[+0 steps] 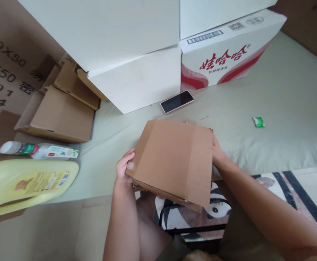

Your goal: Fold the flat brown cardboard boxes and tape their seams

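A brown cardboard box (169, 157) is held between my two hands, tilted over the front edge of the sheet-covered surface. My left hand (124, 166) grips its left side, thumb on top and the other fingers hidden beneath. Around the right edge of the box wraps my right hand (217, 148), its fingers mostly out of sight behind the cardboard. Just beyond the box lies a phone (177, 102) with a dark screen.
White cartons (136, 79) are stacked at the back, one with red lettering (223, 61). Smaller brown boxes (63, 112), a plastic bottle (38, 149) and a yellow jug (33, 181) stand or lie at left. A green packet (258, 122) rests on the pale sheet (283, 101).
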{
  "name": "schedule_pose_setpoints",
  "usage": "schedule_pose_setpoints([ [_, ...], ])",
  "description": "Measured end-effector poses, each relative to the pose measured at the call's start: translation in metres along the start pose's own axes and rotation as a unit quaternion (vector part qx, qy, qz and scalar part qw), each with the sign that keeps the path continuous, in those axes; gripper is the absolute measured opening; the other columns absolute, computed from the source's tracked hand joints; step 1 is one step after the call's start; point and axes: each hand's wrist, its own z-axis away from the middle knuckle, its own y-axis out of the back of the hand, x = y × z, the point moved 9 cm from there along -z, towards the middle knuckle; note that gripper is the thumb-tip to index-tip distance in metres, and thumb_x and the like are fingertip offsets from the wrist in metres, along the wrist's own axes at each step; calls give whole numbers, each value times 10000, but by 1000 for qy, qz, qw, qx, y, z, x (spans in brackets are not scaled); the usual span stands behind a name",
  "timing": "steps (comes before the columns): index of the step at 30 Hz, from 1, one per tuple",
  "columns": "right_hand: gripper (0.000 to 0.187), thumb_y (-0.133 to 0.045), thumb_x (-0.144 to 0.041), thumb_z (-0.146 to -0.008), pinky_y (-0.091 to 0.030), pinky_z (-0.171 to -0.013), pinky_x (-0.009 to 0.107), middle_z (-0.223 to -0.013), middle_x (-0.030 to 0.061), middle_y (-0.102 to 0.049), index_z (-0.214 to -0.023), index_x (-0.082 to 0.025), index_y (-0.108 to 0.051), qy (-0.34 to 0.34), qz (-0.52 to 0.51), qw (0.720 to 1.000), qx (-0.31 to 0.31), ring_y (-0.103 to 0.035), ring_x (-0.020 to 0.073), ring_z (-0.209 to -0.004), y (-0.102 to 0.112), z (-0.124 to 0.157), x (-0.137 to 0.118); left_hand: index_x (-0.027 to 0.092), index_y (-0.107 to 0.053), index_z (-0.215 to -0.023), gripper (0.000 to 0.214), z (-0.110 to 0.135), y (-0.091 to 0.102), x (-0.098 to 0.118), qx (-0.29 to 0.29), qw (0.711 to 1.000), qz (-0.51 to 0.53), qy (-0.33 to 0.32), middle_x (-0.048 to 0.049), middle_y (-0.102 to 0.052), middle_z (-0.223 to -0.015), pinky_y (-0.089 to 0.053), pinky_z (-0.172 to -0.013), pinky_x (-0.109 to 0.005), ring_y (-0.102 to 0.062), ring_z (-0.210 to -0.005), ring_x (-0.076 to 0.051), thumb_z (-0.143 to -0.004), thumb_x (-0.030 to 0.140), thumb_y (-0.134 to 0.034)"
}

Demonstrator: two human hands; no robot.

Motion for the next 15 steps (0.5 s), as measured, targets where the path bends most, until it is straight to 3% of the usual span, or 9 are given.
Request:
schedule_pose_setpoints([
  [4,311,-705,-494,-810,-572,-949,487,-1065,76,-732,-1000,-253,-657,0,10,1000,22,-693,286,-1055,2,-1,3,168,-762,-760,255,1,2,-2,14,999,32,23,-31,-763,-731,-543,-637,-303,-695,-654,-193,-515,211,-822],
  [7,351,-649,-441,-866,-558,-960,456,-1212,90,-697,-1162,-256,-618,-13,21,998,57,-673,258,-1093,8,1,1,187,-753,-769,239,0,4,7,34,997,73,-17,-13,-760,-743,-541,-657,-302,-695,-676,-190,-540,219,-811],
  [9,324,-588,-442,-911,-522,-1028,454,-1248,94,-688,-1170,-251,-625,-4,34,997,70,-650,256,-1164,11,3,-5,194,-744,-781,215,-1,6,12,47,993,102,-46,-3,-761,-773,-543,-698,-303,-701,-715,-187,-577,232,-801],
  [11,340,-531,-499,-947,-489,-1082,464,-1212,90,-712,-1130,-245,-663,19,36,999,35,-642,269,-1201,4,5,-12,197,-736,-793,201,-2,6,15,47,988,129,-66,8,-760,-812,-541,-748,-297,-704,-758,-174,-608,243,-799],
  [15,483,-553,-643,-929,-534,-1030,453,-1173,86,-745,-1179,-254,-692,40,13,993,-107,-682,296,-1158,-23,11,-18,205,-703,-783,202,-3,-1,16,26,988,128,-86,17,-742,-831,-520,-759,-277,-692,-791,-162,-629,274,-815],
])
